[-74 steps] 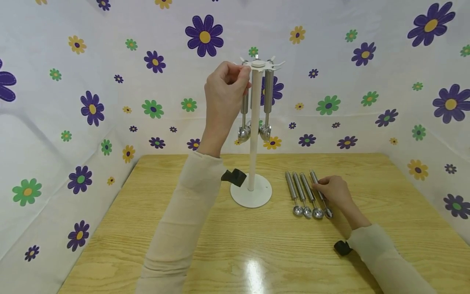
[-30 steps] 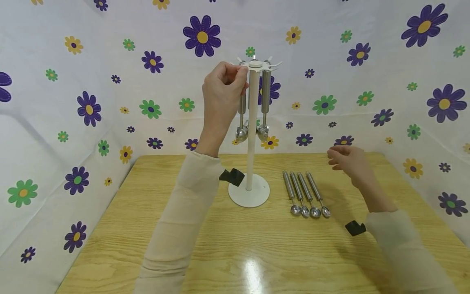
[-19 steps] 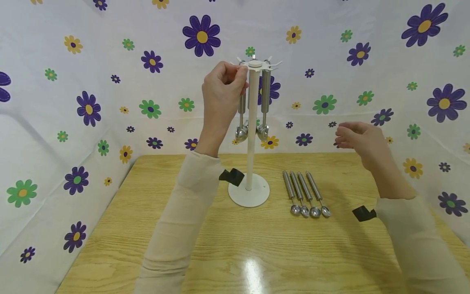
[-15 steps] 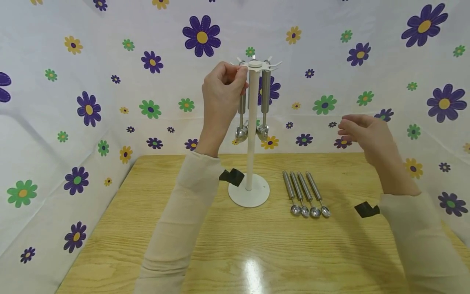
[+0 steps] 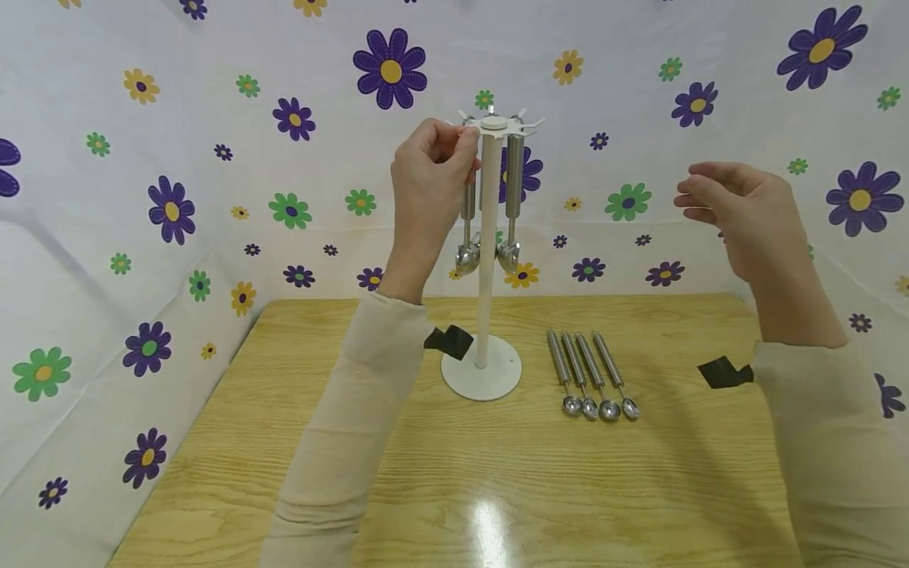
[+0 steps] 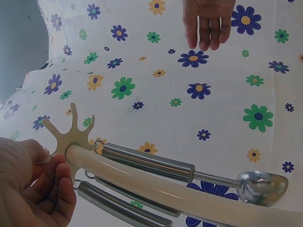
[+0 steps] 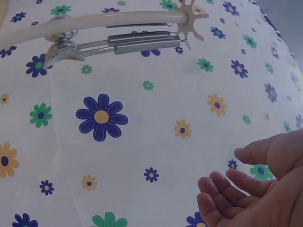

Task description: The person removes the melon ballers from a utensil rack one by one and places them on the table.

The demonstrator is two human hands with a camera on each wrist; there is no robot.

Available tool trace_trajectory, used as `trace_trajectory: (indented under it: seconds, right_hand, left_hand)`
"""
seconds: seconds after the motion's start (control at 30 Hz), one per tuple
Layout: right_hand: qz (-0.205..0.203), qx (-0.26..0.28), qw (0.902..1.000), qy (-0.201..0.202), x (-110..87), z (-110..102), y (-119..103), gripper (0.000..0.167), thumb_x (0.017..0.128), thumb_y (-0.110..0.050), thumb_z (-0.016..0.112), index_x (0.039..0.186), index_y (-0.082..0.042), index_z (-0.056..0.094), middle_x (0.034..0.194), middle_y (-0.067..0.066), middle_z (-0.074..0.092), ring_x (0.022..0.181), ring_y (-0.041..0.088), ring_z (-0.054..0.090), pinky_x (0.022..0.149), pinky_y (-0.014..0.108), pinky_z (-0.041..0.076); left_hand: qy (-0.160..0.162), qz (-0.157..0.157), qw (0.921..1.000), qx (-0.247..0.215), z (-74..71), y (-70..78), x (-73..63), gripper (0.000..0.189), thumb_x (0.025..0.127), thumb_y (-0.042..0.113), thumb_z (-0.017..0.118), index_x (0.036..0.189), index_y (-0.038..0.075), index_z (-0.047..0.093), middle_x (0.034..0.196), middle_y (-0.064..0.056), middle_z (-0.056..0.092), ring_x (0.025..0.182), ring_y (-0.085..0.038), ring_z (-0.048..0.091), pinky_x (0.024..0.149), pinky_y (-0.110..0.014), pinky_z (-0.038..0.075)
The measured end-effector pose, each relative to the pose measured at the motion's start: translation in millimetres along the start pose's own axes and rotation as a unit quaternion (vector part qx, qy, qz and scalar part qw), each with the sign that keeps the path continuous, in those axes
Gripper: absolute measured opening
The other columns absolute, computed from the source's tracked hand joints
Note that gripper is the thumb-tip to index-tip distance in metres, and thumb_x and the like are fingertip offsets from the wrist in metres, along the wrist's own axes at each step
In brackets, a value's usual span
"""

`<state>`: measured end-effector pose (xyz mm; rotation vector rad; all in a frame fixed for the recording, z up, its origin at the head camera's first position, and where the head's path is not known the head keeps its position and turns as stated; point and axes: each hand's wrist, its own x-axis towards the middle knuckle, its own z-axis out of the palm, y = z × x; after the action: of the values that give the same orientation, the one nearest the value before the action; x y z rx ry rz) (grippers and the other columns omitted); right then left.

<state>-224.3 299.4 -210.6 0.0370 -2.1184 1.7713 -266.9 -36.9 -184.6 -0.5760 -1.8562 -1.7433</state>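
A white utensil stand [image 5: 485, 300] with a hooked top ring [image 5: 493, 126] rises from a round base. My left hand [image 5: 432, 173] pinches one hook of that ring between thumb and fingers; the left wrist view shows the hand [image 6: 40, 184] at the hooks. From other hooks hang steel-handled scoops [image 5: 514, 181] with rounded heads, seen closer as a scoop [image 6: 262, 187]. My right hand [image 5: 756, 213] is raised at the right, holding nothing, its fingers loosely bent. In the right wrist view the right hand [image 7: 258, 189] is well apart from the stand.
Several small steel scoops [image 5: 589, 371] lie side by side on the wooden table [image 5: 398, 489], right of the stand's base, bowls toward me. Flower-printed cloth [image 5: 319, 158] hangs behind and along both sides.
My right hand has let go of the rightmost small scoop on the table and risen up and to the right. The left hand keeps its pinch on the stand's hook.
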Motion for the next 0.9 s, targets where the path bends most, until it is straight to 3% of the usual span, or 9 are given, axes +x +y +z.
trace_trajectory:
  seconds: [0.5, 0.9]
  right_hand:
    - [-0.005, 0.105, 0.9945, -0.005, 2.4, 12, -4, 0.036, 0.096, -0.020, 0.074, 0.127, -0.004, 0.065, 0.107, 0.002, 0.070, 0.094, 0.012, 0.070, 0.084, 0.012, 0.054]
    - [-0.016, 0.122, 0.9914, -0.044, 6.4, 51, -9, 0.042, 0.096, -0.019, 0.075, 0.131, 0.001, 0.062, 0.110, 0.007, 0.069, 0.096, 0.015, 0.070, 0.086, 0.016, 0.055]
  left_hand:
    - [-0.002, 0.002, 1.0000, 0.002, -0.8, -0.3, -0.3, 0.016, 0.104, 0.014, 0.063, 0.106, -0.002, 0.067, 0.089, -0.012, 0.068, 0.078, -0.017, 0.062, 0.079, -0.023, 0.057]
    - [-0.003, 0.001, 1.0000, 0.001, -1.1, -0.3, 0.0, 0.017, 0.104, 0.014, 0.063, 0.107, -0.002, 0.067, 0.089, -0.012, 0.068, 0.078, -0.017, 0.062, 0.079, -0.023, 0.057]
